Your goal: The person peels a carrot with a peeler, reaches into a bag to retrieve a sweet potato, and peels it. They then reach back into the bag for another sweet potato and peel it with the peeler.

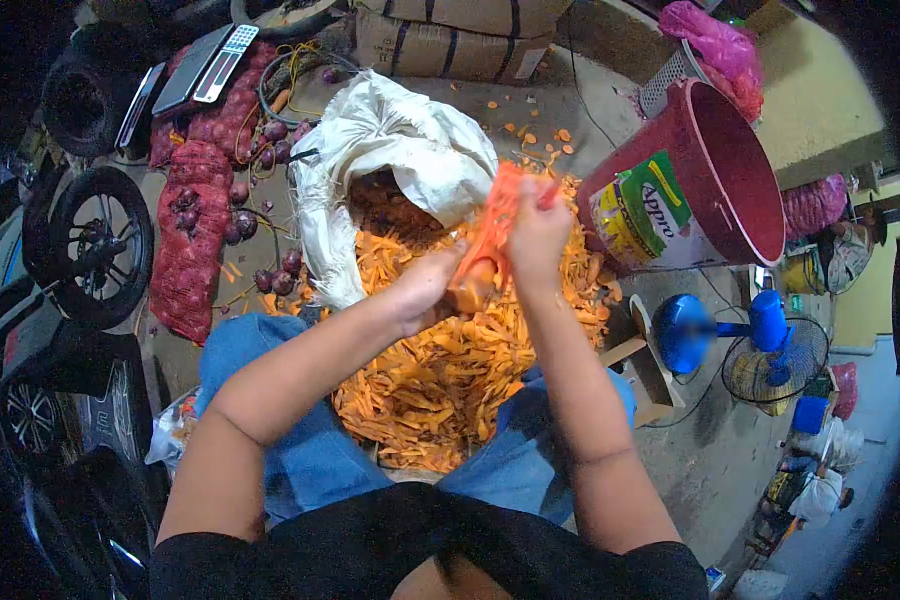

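Left hand [430, 288] grasping a carrot [475, 288], fingers curled about it; right hand [540, 240] clenched on a red-handled tool [549, 195], its working end too blurred to identify. An orange streak [500, 215], also blurred, lies between the hands above the carrot. Carrot located over the peelings [435, 360], between the person's knees and the white sack [420, 115]. Peelings form a broad heap, reaching back between the legs, which are in blue jeans [315, 465]. Sack lies with its mouth toward the person; dark orange material visible inside, peelings at its lip. Right of the heap: red bucket [655, 140], tilted, with a green and yellow label; near it, an open cardboard box [642, 380] and a blue fan [775, 350] on the floor [695, 455]. Orange slices [564, 135] scattered beyond the heap. Left of the sack: loose onions [282, 280], red net bags [185, 250], a scale [195, 70] resting on the farther bags, and a wheel [100, 245]. Strapped cartons [450, 50] at the back.
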Available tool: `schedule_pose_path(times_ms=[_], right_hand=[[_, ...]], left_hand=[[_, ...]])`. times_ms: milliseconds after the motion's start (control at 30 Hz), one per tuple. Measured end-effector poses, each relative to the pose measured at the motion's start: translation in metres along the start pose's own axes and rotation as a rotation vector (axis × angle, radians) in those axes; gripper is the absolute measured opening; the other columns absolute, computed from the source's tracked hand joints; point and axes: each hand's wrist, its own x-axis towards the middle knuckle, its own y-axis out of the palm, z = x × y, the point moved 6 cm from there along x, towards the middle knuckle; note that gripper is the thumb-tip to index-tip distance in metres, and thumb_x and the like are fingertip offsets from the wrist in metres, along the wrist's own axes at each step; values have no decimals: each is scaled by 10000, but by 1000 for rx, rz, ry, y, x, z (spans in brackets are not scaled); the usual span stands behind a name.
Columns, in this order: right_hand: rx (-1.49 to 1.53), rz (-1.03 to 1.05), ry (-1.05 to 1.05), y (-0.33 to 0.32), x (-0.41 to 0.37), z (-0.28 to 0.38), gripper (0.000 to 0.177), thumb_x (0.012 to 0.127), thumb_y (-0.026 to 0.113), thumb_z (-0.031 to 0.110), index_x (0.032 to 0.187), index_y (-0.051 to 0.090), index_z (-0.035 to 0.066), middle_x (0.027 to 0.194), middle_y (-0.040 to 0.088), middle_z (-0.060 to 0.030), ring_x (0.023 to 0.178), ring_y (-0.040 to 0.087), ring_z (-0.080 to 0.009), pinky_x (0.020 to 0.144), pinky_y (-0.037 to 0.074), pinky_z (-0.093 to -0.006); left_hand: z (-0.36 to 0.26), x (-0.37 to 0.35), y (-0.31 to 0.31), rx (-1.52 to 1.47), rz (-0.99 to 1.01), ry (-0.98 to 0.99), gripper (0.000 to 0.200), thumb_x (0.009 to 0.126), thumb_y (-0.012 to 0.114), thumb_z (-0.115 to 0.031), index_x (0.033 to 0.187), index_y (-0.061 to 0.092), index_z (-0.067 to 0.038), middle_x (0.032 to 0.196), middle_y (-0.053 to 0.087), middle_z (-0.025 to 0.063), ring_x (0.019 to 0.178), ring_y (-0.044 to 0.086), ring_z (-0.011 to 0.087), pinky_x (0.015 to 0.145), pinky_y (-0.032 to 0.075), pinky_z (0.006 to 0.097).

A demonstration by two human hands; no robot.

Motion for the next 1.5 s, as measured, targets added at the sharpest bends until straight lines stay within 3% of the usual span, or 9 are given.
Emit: schedule_pose_path(times_ms=[167, 400, 500, 667, 767, 900, 1233, 1367, 1500], right_hand=[[-122, -350, 171, -67, 59, -35, 243, 797, 481, 185, 699, 517, -35, 598, 524, -70, 529, 460, -136, 516, 372, -308], [-6, 89, -87, 7, -10, 15, 225, 820, 458, 215, 727, 494, 12, 583, 420, 31, 529, 349, -58, 469, 302, -231], [-88, 107, -76, 4, -8, 14, 239, 816, 463, 231, 727, 497, 13, 574, 431, 16, 537, 364, -76, 471, 314, -248], [-284, -420, 29, -77, 69, -51, 228, 801, 470, 207, 733, 500, -8, 641, 519, -53, 516, 452, -128, 473, 359, -273], [169, -466, 122, -87, 70, -40, 210, 810, 465, 181, 734, 501, -11, 681, 539, -52, 570, 492, -119, 513, 382, -270], [507, -275, 210, -52, 49, -15, 233, 815, 470, 212, 749, 506, -9, 661, 512, -24, 552, 464, -95, 499, 366, -241], [127, 119, 24, 10, -13, 3, 225, 802, 497, 195, 716, 498, -12, 589, 476, -12, 539, 399, -81, 495, 354, -249], [-347, -176, -6, -35, 42, -30, 199, 820, 453, 172, 751, 512, -5, 640, 504, -2, 530, 432, -76, 469, 355, -234], [135, -345, 203, -68, 58, -33, 197, 796, 484, 174, 744, 515, -13, 638, 523, -34, 534, 468, -118, 496, 384, -278]], left_hand=[[9, -4, 11, 113, 115, 29, 369, 868, 275, -342, 982, 450, -37, 772, 544, 82, 658, 546, 167, 497, 456, 275], [4, 2, -5, 9, -63, 11, 380, 853, 302, -375, 1036, 467, -86, 891, 557, 43, 783, 545, 137, 624, 456, 283], [-3, -1, 1, -83, -35, 70, 334, 862, 293, -339, 932, 459, -57, 717, 525, 49, 611, 526, 145, 478, 438, 262], [5, -14, 18, 199, 48, 120, 332, 867, 296, -338, 925, 460, -56, 766, 510, 35, 667, 503, 121, 622, 426, 235], [3, -7, 6, -1, 64, 0, 332, 865, 297, -339, 945, 443, -51, 791, 513, 52, 667, 518, 143, 607, 457, 272], [6, 4, -7, -252, 21, -63, 350, 861, 282, -357, 970, 419, -54, 800, 516, 58, 638, 536, 173, 524, 485, 318], [2, 5, -4, -220, 114, -29, 394, 850, 275, -402, 971, 471, -82, 756, 545, 47, 593, 530, 149, 485, 435, 278], [6, -10, 9, -19, 171, -88, 373, 855, 306, -366, 971, 461, -47, 704, 520, 75, 574, 531, 163, 485, 470, 282], [8, -6, 1, -85, 19, -103, 370, 856, 297, -365, 967, 418, -33, 687, 512, 93, 586, 537, 194, 532, 486, 331]])
